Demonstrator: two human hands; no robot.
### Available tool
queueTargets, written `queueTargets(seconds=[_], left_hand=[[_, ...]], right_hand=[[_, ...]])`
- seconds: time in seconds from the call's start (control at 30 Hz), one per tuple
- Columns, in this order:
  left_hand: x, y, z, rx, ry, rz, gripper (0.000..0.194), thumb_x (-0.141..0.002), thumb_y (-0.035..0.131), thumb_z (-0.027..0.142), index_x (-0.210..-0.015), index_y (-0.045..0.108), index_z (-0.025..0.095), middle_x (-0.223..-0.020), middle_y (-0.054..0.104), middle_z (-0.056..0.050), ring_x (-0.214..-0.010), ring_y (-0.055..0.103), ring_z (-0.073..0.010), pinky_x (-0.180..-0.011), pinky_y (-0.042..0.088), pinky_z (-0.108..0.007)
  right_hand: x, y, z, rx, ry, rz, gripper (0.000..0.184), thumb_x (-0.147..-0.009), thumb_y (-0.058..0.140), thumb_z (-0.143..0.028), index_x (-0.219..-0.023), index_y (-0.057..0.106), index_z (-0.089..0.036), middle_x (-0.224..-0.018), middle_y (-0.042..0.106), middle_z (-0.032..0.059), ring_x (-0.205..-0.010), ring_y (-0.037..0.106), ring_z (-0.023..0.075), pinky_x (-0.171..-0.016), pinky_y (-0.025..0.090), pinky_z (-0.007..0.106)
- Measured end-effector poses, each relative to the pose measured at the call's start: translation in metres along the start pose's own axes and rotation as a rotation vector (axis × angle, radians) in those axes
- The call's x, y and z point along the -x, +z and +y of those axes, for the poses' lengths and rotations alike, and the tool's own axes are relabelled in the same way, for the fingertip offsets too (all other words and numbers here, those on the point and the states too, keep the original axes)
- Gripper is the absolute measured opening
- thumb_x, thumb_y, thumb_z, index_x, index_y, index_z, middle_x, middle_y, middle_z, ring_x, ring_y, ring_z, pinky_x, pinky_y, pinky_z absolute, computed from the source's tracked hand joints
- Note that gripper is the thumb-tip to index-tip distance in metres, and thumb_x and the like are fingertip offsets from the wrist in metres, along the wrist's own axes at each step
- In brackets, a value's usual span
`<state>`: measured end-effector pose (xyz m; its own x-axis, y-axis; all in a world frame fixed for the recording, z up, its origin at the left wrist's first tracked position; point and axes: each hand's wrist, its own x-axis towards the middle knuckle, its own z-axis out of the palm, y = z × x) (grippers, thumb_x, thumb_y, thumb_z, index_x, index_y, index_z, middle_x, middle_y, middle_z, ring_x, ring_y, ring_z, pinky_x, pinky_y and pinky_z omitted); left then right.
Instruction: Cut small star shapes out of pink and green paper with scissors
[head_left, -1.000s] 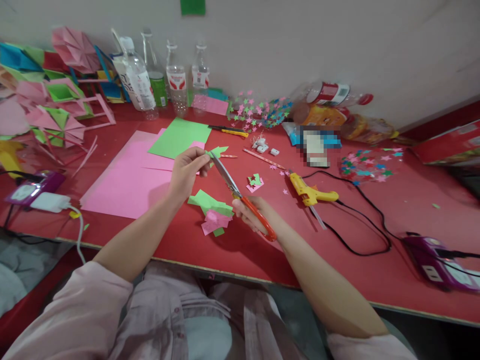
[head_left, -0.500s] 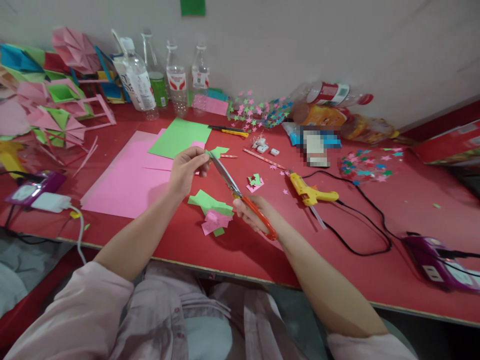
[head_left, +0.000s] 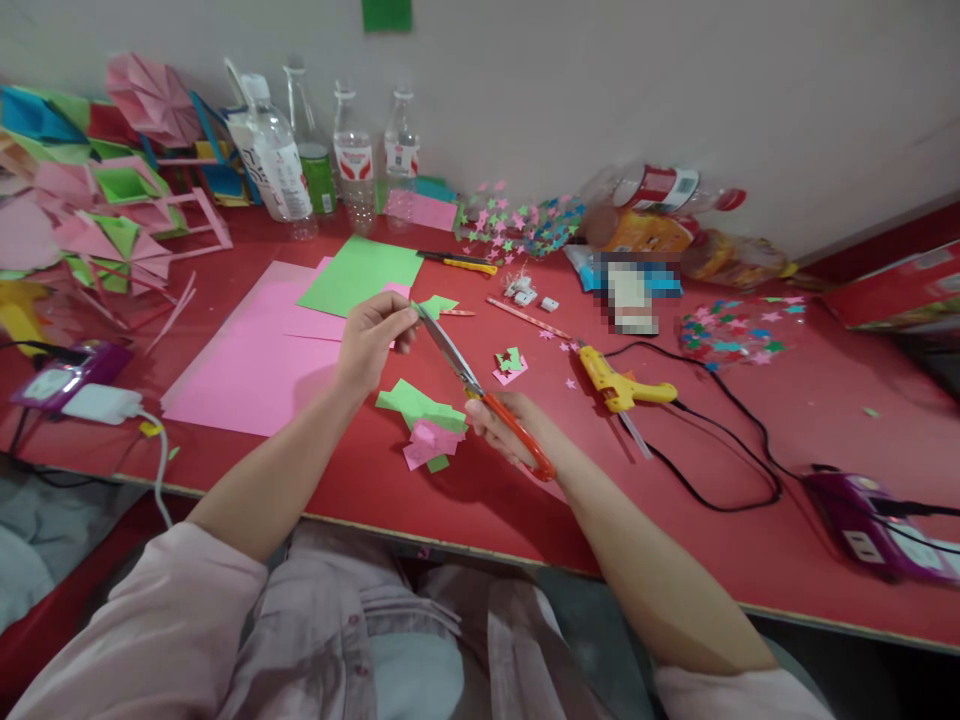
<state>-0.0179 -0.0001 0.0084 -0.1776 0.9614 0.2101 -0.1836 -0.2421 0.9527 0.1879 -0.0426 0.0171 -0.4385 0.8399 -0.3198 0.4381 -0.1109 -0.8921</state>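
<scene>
My right hand (head_left: 502, 425) is closed round the orange handles of a pair of scissors (head_left: 517, 432), whose blades point up and left. The blade tips meet the fingers of my left hand (head_left: 381, 335), which pinch a small piece of green paper (head_left: 414, 306); most of it is hidden by the fingers and blades. Below the hands lie green paper scraps (head_left: 420, 405) and pink paper scraps (head_left: 435, 440). Right of the blades rests a little pile of green and pink cut pieces (head_left: 511, 362). Behind my left hand are a green sheet (head_left: 360, 275) and a large pink sheet (head_left: 247, 360).
A yellow glue gun (head_left: 626, 385) with a black cord lies to the right. Purple power strips (head_left: 851, 525) sit at both sides. Upright bottles (head_left: 352, 165) and paper crafts (head_left: 120, 200) stand at the back left. A yellow cutter knife (head_left: 469, 265) lies behind the hands.
</scene>
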Motion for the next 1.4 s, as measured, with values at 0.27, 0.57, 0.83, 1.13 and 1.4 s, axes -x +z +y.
queueTargets(seconds=[0.27, 0.57, 0.83, 1.13, 1.4], left_hand=[[-0.001, 0.0, -0.002, -0.024, -0.03, -0.022, 0.014, -0.069, 0.061, 0.021, -0.056, 0.056, 0.019, -0.046, 0.054, 0.003, -0.041, 0.046, -0.0041, -0.04, 0.035, -0.016], [0.0, 0.0, -0.001, -0.024, -0.032, -0.031, 0.015, -0.069, 0.06, 0.02, -0.055, 0.056, 0.018, -0.046, 0.054, 0.003, -0.041, 0.046, -0.0044, -0.039, 0.034, -0.016], [0.0, 0.001, -0.003, -0.011, -0.035, -0.026, 0.015, -0.07, 0.061, 0.021, -0.057, 0.056, 0.018, -0.046, 0.053, 0.003, -0.041, 0.046, -0.0046, -0.039, 0.034, -0.016], [0.001, 0.001, -0.003, 0.002, -0.052, -0.011, 0.013, -0.069, 0.061, 0.021, -0.057, 0.057, 0.018, -0.046, 0.055, 0.003, -0.041, 0.046, -0.0044, -0.039, 0.034, -0.016], [0.001, 0.002, -0.003, 0.025, -0.053, -0.015, 0.013, -0.069, 0.062, 0.019, -0.057, 0.057, 0.018, -0.047, 0.056, 0.003, -0.041, 0.047, -0.0042, -0.039, 0.035, -0.016]], right_hand=[[0.0, 0.003, 0.0, 0.019, -0.01, 0.002, 0.056, -0.078, 0.054, -0.074, -0.062, 0.046, -0.021, -0.042, 0.035, -0.0074, -0.037, 0.031, 0.0067, -0.037, 0.028, 0.022], [0.0, 0.0, 0.0, 0.024, 0.005, 0.014, 0.062, -0.073, 0.056, -0.08, -0.06, 0.048, -0.02, -0.041, 0.035, -0.0062, -0.037, 0.031, 0.0068, -0.037, 0.025, 0.022], [-0.008, -0.001, 0.007, 0.027, -0.024, -0.015, 0.065, -0.071, 0.054, -0.083, -0.056, 0.044, -0.021, -0.045, 0.034, -0.0055, -0.042, 0.032, 0.008, -0.042, 0.029, 0.023], [-0.01, -0.001, 0.011, 0.053, -0.032, -0.005, 0.065, -0.071, 0.054, -0.083, -0.056, 0.044, -0.021, -0.047, 0.035, -0.0046, -0.043, 0.032, 0.008, -0.042, 0.029, 0.024], [-0.014, -0.004, 0.014, 0.056, -0.02, -0.035, 0.068, -0.067, 0.051, -0.088, -0.056, 0.042, -0.021, -0.045, 0.033, -0.0054, -0.042, 0.03, 0.0075, -0.041, 0.027, 0.023]])
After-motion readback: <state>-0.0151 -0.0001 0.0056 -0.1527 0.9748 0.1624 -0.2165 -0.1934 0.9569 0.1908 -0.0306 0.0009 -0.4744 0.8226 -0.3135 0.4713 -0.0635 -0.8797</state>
